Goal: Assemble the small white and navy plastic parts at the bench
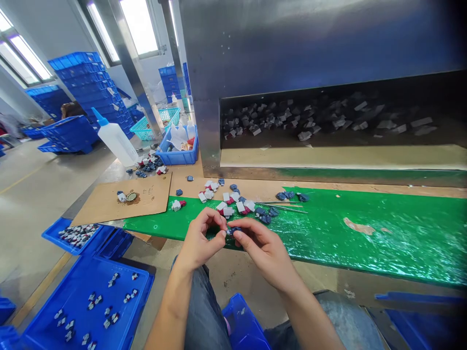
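Observation:
In front of the green bench top (328, 228), my two hands meet fingertip to fingertip. My right hand (264, 248) pinches a small dark blue plastic part (233, 231) between thumb and fingers. Thumb and index finger of my left hand (204, 240) come together at the part's left end; whatever they pinch is too small to make out. Just beyond my fingers lie white and dark red pieces (245, 207) and loose dark blue pieces (266, 215). Two thin metal rods (288, 207) rest to their right.
A cardboard sheet (146, 201) bears a small round cap (131, 196) with a brown stain. Behind it stand a white squeeze bottle (116, 141) and a blue basket (178, 156). A metal housing (207, 97) rises at the back. Blue trays (124, 272) sit lower left.

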`<state>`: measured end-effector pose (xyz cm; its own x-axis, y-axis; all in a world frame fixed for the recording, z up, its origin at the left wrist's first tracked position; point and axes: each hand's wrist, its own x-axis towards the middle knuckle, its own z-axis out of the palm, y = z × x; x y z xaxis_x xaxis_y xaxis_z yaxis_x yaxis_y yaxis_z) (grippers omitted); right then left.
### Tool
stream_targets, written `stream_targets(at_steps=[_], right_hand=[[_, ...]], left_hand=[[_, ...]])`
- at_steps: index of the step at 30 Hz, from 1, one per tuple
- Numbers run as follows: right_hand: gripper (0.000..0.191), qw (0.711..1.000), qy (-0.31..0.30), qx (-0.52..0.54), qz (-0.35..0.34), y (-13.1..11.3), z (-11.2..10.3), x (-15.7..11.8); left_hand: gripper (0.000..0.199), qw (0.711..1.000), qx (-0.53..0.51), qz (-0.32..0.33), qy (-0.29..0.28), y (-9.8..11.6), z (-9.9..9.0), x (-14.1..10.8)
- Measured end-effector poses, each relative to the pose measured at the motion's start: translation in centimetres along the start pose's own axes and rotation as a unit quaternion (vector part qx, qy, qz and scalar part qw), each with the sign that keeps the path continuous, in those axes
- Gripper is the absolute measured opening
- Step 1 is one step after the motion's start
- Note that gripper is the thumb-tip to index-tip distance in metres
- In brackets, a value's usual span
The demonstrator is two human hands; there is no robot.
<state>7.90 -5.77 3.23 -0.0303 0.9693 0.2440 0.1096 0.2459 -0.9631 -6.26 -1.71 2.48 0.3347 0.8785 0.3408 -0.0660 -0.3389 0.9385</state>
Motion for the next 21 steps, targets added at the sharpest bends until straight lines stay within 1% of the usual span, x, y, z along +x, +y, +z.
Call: stream_targets(at_steps=[2,4,6,9,12,15,21], right_hand=[[0.014,0.999,-0.021,0.025,0.016,-0.13,-0.25,0.00],[0.013,0.999,-0.029,0.038,0.023,-0.18,-0.37,0.03],[0.013,0.999,-0.017,0.037,0.022,-0.16,-0.33,0.08],[0.014,0.999,0.024,0.027,0.009,-0.05,-0.11,0.15],[0.016,0.999,0.049,0.016,0.003,0.06,0.08,0.17],[0.017,0.998,0.054,0.011,0.004,0.15,0.16,0.18],[0.020,0.998,0.066,0.002,-0.011,0.24,0.24,0.21]], left_hand=[[0.017,1.000,-0.015,-0.008,-0.016,-0.04,-0.18,-0.01],[0.017,0.999,-0.031,-0.011,-0.030,-0.11,-0.30,-0.01],[0.016,0.998,-0.046,-0.008,-0.035,-0.18,-0.37,0.02],[0.014,0.997,-0.069,-0.007,-0.040,-0.25,-0.40,0.06],[0.015,0.997,-0.066,-0.014,-0.048,-0.24,-0.41,0.03],[0.012,0.998,-0.050,-0.014,-0.043,-0.19,-0.39,-0.05],[0.015,0.999,-0.033,-0.001,-0.027,-0.23,-0.23,-0.13]])
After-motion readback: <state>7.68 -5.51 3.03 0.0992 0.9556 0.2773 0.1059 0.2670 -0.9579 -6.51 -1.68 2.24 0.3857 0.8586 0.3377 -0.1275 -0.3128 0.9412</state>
